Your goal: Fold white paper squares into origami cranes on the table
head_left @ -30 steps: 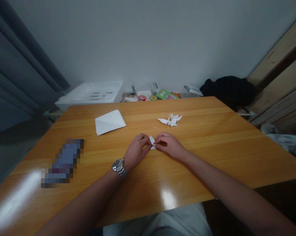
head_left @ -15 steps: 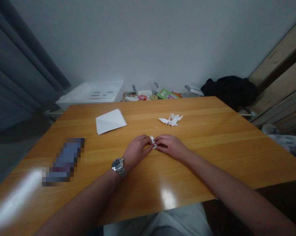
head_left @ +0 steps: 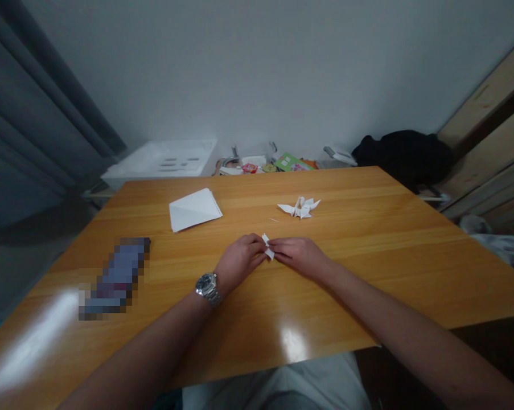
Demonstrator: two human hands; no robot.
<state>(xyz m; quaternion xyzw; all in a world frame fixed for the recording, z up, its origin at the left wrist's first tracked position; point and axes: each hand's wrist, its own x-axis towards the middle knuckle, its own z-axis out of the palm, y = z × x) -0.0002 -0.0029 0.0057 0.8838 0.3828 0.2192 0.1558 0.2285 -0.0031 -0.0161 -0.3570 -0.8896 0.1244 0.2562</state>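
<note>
A small folded piece of white paper lies between my two hands, low over the wooden table. My left hand, with a metal watch on its wrist, has its fingers closed on the paper's left side. From the right, the fingers of my right hand pinch the same paper; the fingertips cover its middle. Beyond my hands sit folded white paper cranes, close together so that I cannot tell how many. A thin white sliver lies nearer to me.
To the left is a stack of white paper sheets. A blurred-out, phone-like object lies at the table's left. Behind the far edge are a white plastic tray, a green packet and a black bundle.
My fingers have shifted slightly on the folded paper, and more of its lower end shows now. The right fingers look straighter. The whole view has moved a little.
</note>
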